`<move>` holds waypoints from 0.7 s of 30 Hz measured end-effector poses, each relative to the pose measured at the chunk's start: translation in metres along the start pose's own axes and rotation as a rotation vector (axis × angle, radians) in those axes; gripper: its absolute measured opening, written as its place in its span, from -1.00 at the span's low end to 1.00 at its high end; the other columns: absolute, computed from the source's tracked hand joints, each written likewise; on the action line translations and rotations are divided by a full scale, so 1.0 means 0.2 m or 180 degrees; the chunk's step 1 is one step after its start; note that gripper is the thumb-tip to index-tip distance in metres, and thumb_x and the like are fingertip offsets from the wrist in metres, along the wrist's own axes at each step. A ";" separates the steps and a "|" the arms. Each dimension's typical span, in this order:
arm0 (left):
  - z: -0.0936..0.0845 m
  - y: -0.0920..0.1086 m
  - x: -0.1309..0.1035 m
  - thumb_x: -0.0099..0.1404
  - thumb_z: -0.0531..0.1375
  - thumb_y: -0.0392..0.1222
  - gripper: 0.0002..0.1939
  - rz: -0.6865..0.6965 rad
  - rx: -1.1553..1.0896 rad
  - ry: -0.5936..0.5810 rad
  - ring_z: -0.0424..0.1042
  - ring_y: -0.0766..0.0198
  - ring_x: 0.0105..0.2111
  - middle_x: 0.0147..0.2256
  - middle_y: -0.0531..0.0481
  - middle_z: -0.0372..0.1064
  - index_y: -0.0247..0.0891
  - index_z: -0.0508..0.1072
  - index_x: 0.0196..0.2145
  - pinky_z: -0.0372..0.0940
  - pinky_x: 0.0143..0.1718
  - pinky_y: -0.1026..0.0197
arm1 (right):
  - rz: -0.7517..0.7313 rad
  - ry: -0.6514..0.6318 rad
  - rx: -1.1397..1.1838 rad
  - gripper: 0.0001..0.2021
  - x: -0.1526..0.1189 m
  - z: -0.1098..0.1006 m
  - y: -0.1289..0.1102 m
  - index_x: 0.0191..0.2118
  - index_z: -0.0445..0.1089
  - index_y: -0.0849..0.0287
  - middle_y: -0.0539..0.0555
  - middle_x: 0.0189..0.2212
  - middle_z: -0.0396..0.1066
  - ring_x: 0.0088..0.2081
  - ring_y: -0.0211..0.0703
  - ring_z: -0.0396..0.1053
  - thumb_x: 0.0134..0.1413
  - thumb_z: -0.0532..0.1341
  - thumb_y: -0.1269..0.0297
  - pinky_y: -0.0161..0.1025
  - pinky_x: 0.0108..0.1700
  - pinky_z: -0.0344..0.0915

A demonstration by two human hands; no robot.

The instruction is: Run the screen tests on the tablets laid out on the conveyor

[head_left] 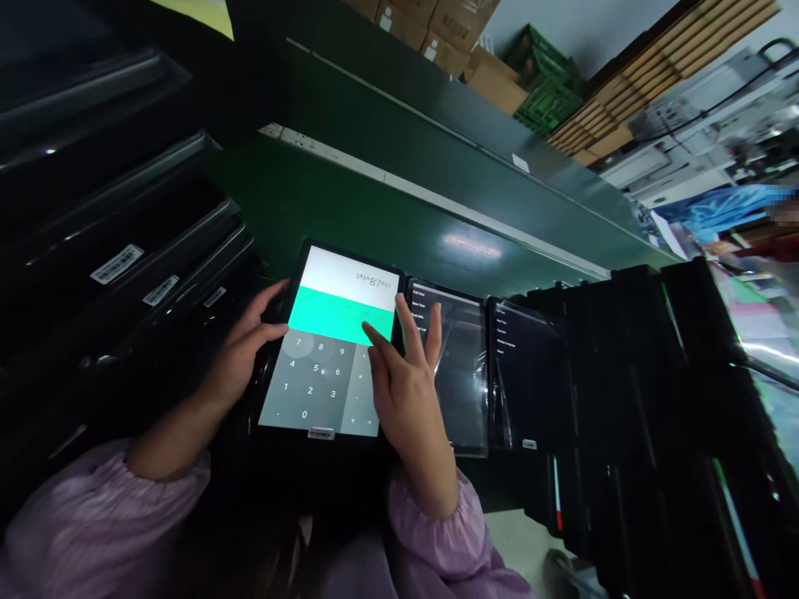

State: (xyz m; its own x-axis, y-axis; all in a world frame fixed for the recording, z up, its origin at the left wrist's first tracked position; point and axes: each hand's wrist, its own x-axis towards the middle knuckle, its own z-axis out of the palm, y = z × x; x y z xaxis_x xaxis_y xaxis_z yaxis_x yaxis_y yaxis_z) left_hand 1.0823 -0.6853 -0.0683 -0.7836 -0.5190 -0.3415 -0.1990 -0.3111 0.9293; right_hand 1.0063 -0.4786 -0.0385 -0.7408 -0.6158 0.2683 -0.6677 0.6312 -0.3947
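Note:
A tablet (325, 378) lies tilted in front of me, its lit screen showing a calculator with grey number keys, a bright green band and a white strip of digits on top. My left hand (240, 345) grips its left edge, with a fingertip on the front rim and other fingers at the side. Over the right part of the screen is my right hand (409, 383). Its index finger points at the green band, the other fingers are spread, and it covers some keys at the right. Whether that fingertip touches the glass I cannot tell.
Right of it lie a second tablet (462, 374) and a third tablet (530, 374) with dark text menus. Stacked dark devices (630, 399) stand further right, and others with barcode labels (116, 264) at left. Behind runs a green bench with a metal strip (387, 179); cartons (493, 79) and green crates (546, 83) lie beyond.

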 end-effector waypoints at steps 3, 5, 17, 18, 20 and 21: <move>-0.01 -0.03 0.04 0.13 0.31 0.01 -0.27 0.0317 -0.0287 -0.0065 0.25 -0.23 0.29 0.27 -0.05 0.37 -0.20 0.43 0.26 0.08 0.38 -0.22 | 0.0202 0.0323 -0.0060 -0.62 0.00 -0.03 0.06 0.14 0.54 0.10 0.11 0.49 0.04 0.56 0.29 -0.44 0.47 0.01 0.30 0.48 0.46 -0.06; -0.01 -0.03 0.05 0.13 0.31 -0.02 -0.30 0.0432 -0.0342 -0.0048 0.16 -0.22 0.35 0.32 -0.03 0.31 -0.22 0.46 0.23 0.06 0.40 -0.19 | 0.0498 0.0661 -0.0170 -0.62 -0.01 -0.05 0.14 0.09 0.57 0.12 0.16 0.46 0.11 0.56 0.30 -0.33 0.47 0.01 0.25 0.53 0.45 -0.12; 0.02 -0.02 0.07 0.22 0.29 -0.06 -0.50 0.0271 -0.0544 0.0214 0.11 -0.12 0.40 0.27 0.10 0.38 -0.17 0.56 0.11 0.07 0.43 -0.03 | 0.1127 0.1148 -0.0405 -0.52 -0.07 -0.22 0.53 0.04 0.59 0.15 0.26 0.40 0.21 0.52 0.14 -0.10 0.45 -0.03 0.05 0.43 0.48 -0.28; 0.02 -0.02 0.08 0.21 0.29 -0.05 -0.52 0.0225 -0.0594 0.0267 0.11 -0.13 0.40 0.26 0.11 0.40 -0.17 0.58 0.09 0.04 0.44 -0.03 | 0.1230 0.1217 -0.0489 -0.49 -0.08 -0.25 0.59 0.02 0.60 0.16 0.29 0.35 0.28 0.50 0.12 -0.03 0.45 -0.05 0.05 0.42 0.49 -0.30; 0.02 -0.03 0.11 0.20 0.30 -0.05 -0.55 0.0104 -0.0638 0.0342 0.14 -0.12 0.39 0.20 0.14 0.45 -0.14 0.60 0.05 0.00 0.46 -0.04 | 0.1408 0.1193 -0.0619 -0.45 -0.11 -0.28 0.71 0.01 0.60 0.18 0.31 0.26 0.39 0.48 0.09 0.04 0.44 -0.10 0.04 0.41 0.49 -0.33; 0.02 -0.03 0.13 0.19 0.31 -0.05 -0.56 0.0049 -0.0629 0.0372 0.15 -0.11 0.38 0.18 0.15 0.48 -0.13 0.61 0.03 -0.01 0.46 -0.04 | 0.1477 0.1167 -0.0657 -0.43 -0.11 -0.29 0.77 0.01 0.60 0.19 0.32 0.25 0.40 0.48 0.09 0.03 0.43 -0.12 0.04 0.41 0.49 -0.34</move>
State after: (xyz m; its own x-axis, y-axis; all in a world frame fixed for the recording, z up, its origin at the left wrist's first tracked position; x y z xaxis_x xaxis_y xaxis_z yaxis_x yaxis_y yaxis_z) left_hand 1.0607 -0.6931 -0.0813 -0.7098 -0.6100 -0.3521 -0.0593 -0.4464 0.8929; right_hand 0.9156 -0.3401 -0.0544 -0.9096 -0.0769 0.4082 -0.2437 0.8947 -0.3743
